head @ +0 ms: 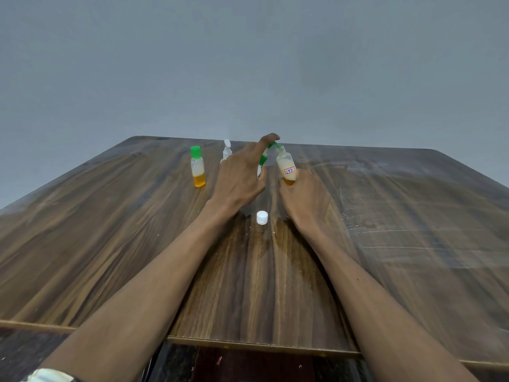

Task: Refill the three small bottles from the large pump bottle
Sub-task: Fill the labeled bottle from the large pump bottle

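Right hand [304,201] is wrapped round the base of a small clear labelled bottle [286,168], tilting its open neck under the green pump spout [271,146]; left hand [239,177] has its fingers spread over the pump.
Large pump bottle [260,168] is mostly hidden behind that hand. White screw cap [262,217] is parked near on the wooden table [110,230], probably so it's handy; 1 green-capped small bottle [197,166] and 1 white flip-top bottle [226,153] stand left.

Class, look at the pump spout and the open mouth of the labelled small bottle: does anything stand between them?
Nothing visible does. The green spout reaches the open mouth of the labelled bottle, tilted in the right hand; its white cap lies nearer, off the path.
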